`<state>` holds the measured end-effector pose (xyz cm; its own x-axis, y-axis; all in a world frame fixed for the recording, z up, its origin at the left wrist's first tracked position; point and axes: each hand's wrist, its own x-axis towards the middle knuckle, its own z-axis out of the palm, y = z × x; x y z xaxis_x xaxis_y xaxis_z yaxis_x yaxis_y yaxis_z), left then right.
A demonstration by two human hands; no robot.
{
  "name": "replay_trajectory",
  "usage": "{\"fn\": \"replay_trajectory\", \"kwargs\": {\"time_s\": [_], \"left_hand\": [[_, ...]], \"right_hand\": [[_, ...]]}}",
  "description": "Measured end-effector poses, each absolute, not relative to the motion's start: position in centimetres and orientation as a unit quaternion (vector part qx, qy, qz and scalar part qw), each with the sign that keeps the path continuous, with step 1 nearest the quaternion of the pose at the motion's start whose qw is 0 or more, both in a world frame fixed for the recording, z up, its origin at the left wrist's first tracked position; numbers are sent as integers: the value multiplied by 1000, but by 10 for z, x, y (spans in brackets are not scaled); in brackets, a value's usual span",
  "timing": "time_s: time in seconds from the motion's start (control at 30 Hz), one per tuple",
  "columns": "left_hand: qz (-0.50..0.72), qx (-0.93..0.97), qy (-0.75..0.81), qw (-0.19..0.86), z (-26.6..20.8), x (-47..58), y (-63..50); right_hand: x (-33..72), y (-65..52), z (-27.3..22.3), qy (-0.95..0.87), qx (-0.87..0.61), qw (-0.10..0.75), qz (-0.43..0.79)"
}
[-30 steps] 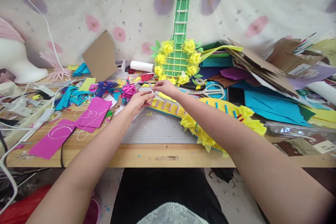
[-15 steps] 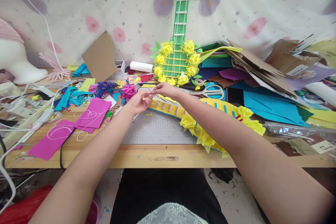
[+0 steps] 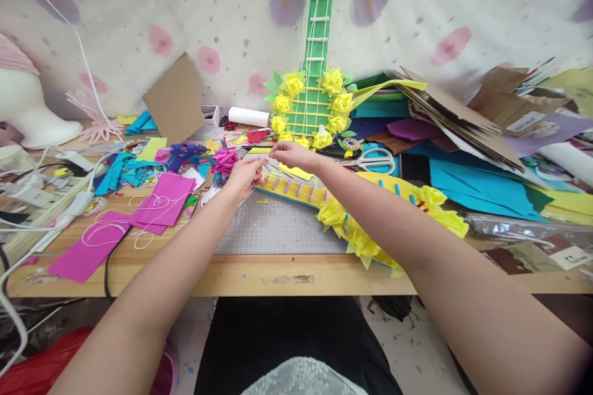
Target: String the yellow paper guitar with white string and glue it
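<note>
A yellow paper guitar [image 3: 303, 192] with a blue edge, purple bars and yellow paper flowers [image 3: 359, 237] lies over a grey cutting mat [image 3: 282, 228]. Thin white string [image 3: 278, 174] runs along its neck. My left hand [image 3: 245, 178] is closed at the neck's left end, thumb and fingers pinching the string. Just right of it and a little higher, my right hand [image 3: 294, 155] is closed in a pinch with the fingers pointing left, at the same string. The two hands are slightly apart. My right forearm covers part of the guitar's body.
Behind stands a green paper guitar [image 3: 315, 83] ringed with yellow flowers. Scissors [image 3: 370, 162] and a phone [image 3: 414, 170] lie right of my hands. To the left are a blue glue gun [image 3: 185, 156], magenta sheets [image 3: 167, 197] with loose string, paper scraps and cables [image 3: 69, 216].
My hands have drawn apart slightly. The left hand has turned over and closed further, its palm less visible. The guitar has stayed in place.
</note>
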<state>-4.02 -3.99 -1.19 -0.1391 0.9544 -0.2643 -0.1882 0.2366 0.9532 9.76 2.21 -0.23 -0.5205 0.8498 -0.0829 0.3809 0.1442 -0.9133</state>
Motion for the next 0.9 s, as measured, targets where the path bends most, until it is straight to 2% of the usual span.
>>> {"fn": "replay_trajectory", "kwargs": {"time_s": [0.37,0.63,0.9], "left_hand": [[478,347,602,536,-11,-42,-41],[478,380,612,502,-15,-42,-39],[460,357,578,572,-8,-39,-42]], "right_hand": [[98,26,-1,-721,-427,288,465],[104,28,-1,-757,-407,239,452],[99,24,-3,-746,-429,266,435]]}}
